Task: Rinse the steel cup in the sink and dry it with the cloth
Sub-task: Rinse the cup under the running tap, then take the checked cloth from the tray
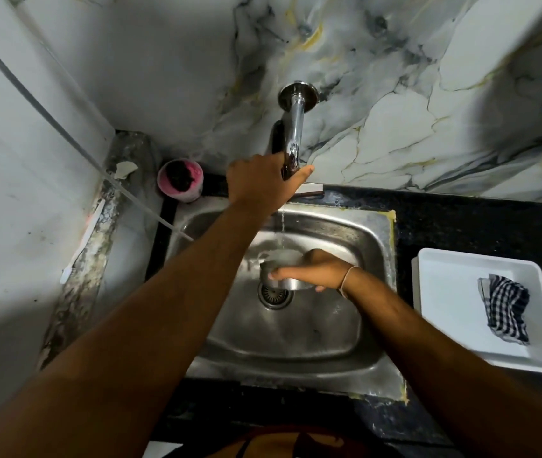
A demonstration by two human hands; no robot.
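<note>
Under the tap (292,140), which the left hand (256,180) grips, the right hand (315,271) wraps its fingers round the cup (284,282): light, stiff, probably slippery wet, best held by its sides.

Left arm stretched forward and up, left hand (256,180) closed, thumb out to the right. Right arm bent inward, right hand (315,271) lower, fingers curled, thin band at wrist.

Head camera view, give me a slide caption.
Right hand holds steel cup under running tap; left hand on it.
</note>
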